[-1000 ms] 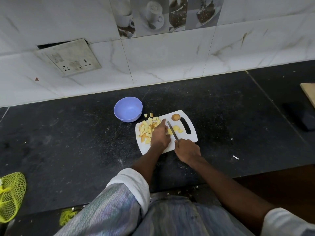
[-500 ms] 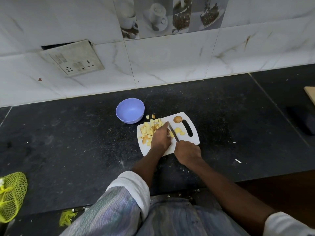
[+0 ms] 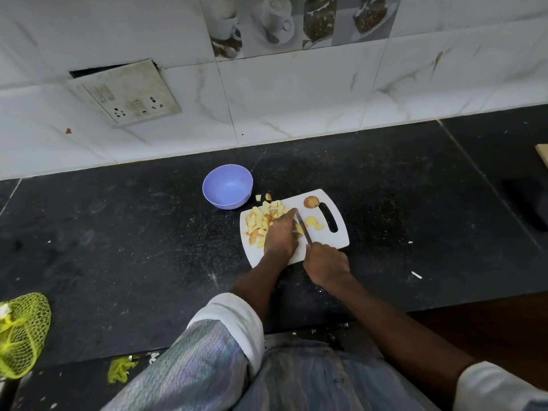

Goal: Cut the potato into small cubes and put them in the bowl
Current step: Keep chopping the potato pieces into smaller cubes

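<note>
Pale yellow potato cubes (image 3: 261, 222), small and blocky, some with brown skin on an edge, heaped on the left part of a white rectangular plastic cutting board (image 3: 332, 237) with rounded corners and a dark slot handle. Too many and too overlapped for a firm count; two more cubes (image 3: 263, 197) off the board on the dark speckled stone table (image 3: 118, 232), between board and bowl. One rounded brown-skinned potato end (image 3: 310, 202) near the slot, and two or three flat pale slices (image 3: 313, 223) just beside it. One round lilac plastic bowl (image 3: 227, 186), smooth and matte, just beyond the board's far left corner, with no cubes inside.

Left hand (image 3: 280, 234) palm down over the board, fingers bent onto a yellow piece (image 3: 299, 228) mostly hidden beneath them, index finger stretched forward. Right hand (image 3: 326, 262) wrapped around the handle of a slim metal knife (image 3: 303, 226); handle fully covered, only the narrow grey blade visible, running alongside the left fingers.

One yellow-green mesh net bag (image 3: 22, 333) cut off at the left edge. One tilted, grimy switch plate (image 3: 124, 91) on white marbled wall tiles (image 3: 296, 99). Dark object at far right too dim to identify.
</note>
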